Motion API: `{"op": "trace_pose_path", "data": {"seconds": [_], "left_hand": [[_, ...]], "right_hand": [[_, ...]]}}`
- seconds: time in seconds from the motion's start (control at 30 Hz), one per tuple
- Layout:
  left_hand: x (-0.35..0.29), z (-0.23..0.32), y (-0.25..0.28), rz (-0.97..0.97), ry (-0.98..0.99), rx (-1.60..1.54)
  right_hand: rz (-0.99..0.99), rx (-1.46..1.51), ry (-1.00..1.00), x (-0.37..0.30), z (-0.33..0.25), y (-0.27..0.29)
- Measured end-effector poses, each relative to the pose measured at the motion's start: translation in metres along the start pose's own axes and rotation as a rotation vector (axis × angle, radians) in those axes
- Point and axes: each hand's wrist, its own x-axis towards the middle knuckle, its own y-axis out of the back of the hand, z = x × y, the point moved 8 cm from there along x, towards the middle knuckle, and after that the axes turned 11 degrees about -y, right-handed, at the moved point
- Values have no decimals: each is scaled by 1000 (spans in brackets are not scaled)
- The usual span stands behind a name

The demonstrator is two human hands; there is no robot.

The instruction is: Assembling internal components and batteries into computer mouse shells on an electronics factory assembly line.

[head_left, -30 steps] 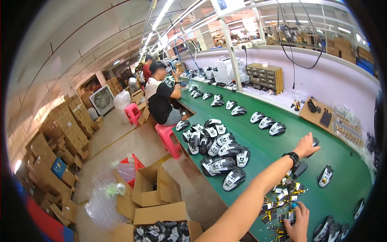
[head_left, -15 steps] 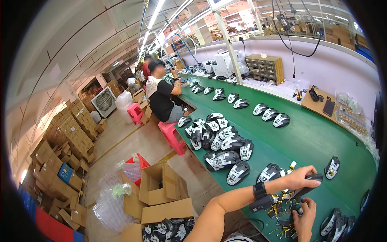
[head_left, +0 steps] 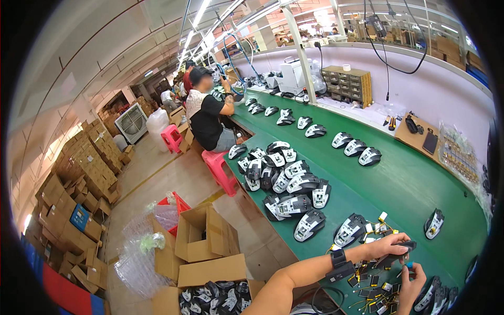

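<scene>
My left hand (head_left: 395, 245), with a black band and box on its wrist, is closed around a dark computer mouse (head_left: 387, 260), tilted above the bench. Just below it, my right hand (head_left: 411, 282) pinches a small teal thing (head_left: 409, 264) close to the mouse; its kind is too small to tell. Under and around both hands lies a loose pile of small battery packs (head_left: 374, 295) with thin wires. A black and white mouse without its top cover (head_left: 350, 229) sits beside my left forearm.
A heap of open mice (head_left: 294, 184) covers the bench (head_left: 388, 184) to the left; more stand in a row behind. One mouse (head_left: 434, 223) lies at right, several (head_left: 431, 296) near the front edge. Boxes (head_left: 210, 270) stand on the floor; a seated person (head_left: 212, 118) works farther along.
My right hand has risen from the battery pile to the mouse, with the teal thing in its fingers. My left hand has lowered and tilted the mouse slightly. The view has shifted a little.
</scene>
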Motion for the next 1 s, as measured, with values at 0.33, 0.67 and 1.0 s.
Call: {"op": "trace_pose_path", "data": {"seconds": [0.33, 0.67, 1.0], "left_hand": [[-6, 2, -15, -66, 20, -108], [-7, 5, -24, -73, -45, -230], [-5, -5, -21, -42, -48, -223]], "right_hand": [[-58, 304, -33, 3, 17, -2], [-179, 291, -220, 3, 15, -3], [-110, 363, -119, -1, -7, 4]]}}
